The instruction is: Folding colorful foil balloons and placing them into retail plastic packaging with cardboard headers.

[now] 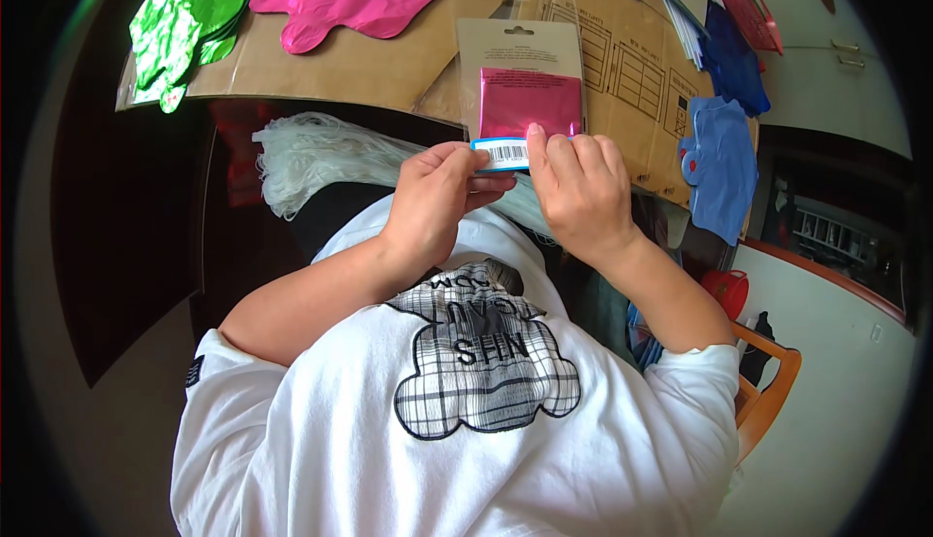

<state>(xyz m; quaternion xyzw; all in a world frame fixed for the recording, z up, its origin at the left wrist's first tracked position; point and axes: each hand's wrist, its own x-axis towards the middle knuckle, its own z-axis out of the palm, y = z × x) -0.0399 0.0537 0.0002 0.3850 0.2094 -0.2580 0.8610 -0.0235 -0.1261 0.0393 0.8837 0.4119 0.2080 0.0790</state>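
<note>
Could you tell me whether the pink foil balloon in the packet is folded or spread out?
Folded: the pink foil balloon sits as a compact rectangle inside the clear packet both hands hold.

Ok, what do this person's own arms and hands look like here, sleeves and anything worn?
Both forearms are bare. The left hand and right hand wear no gloves, and no rings or watch show. Short white T-shirt sleeves end above the elbows; the left sleeve carries a small dark tag.
</note>
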